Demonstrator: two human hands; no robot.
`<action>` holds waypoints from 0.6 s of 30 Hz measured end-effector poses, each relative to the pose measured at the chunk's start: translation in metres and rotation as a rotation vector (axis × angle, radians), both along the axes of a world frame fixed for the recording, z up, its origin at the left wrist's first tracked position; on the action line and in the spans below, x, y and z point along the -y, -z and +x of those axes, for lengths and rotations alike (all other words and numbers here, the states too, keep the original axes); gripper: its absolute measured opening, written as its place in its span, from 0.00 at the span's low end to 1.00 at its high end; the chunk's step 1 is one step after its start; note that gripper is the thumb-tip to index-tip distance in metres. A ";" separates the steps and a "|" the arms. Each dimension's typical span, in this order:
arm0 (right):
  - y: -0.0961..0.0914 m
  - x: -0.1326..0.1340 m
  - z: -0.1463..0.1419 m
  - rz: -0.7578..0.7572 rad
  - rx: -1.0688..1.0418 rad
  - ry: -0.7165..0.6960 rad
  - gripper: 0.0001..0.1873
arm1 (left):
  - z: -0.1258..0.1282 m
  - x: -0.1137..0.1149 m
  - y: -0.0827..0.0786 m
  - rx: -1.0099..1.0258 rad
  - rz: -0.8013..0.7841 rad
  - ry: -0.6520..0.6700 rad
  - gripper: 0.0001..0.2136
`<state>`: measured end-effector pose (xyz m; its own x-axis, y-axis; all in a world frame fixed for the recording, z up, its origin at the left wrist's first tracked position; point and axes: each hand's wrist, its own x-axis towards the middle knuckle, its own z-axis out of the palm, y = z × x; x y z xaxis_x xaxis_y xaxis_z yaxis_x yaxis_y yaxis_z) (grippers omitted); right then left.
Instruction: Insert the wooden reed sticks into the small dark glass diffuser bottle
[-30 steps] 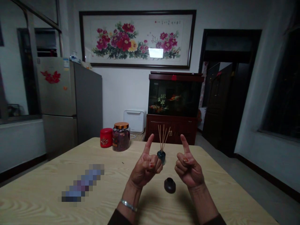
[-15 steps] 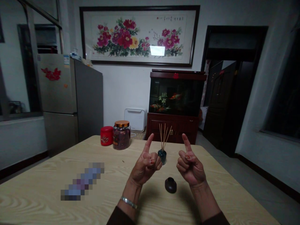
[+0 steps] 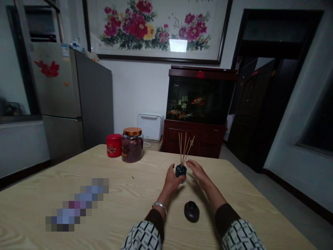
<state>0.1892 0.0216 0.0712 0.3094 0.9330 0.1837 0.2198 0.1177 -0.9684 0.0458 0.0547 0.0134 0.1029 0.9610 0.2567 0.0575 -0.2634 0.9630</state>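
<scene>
The left hand (image 3: 171, 180) half-curls around the upright bottle (image 3: 180, 170) on the surface (image 3: 142, 191), grip unclear, the right hand (image 3: 198, 172) open and empty just beside, and a lopsided push could topple the bottle.

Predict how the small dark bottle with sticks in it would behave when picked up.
The bottle looks glossy, perhaps glass, so it may be slippery and break if dropped. Its thin sticks fan out well above it, so they would probably sway or shift.
</scene>
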 end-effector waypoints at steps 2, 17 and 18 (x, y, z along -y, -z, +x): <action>0.008 -0.020 -0.006 0.019 0.019 -0.042 0.26 | 0.009 -0.009 0.007 -0.031 0.027 0.001 0.40; 0.023 -0.006 -0.046 0.137 0.219 -0.020 0.20 | -0.017 0.027 0.014 -0.035 0.090 0.145 0.28; 0.014 -0.004 -0.050 0.167 0.211 -0.001 0.22 | -0.020 0.031 0.014 -0.032 0.055 0.149 0.28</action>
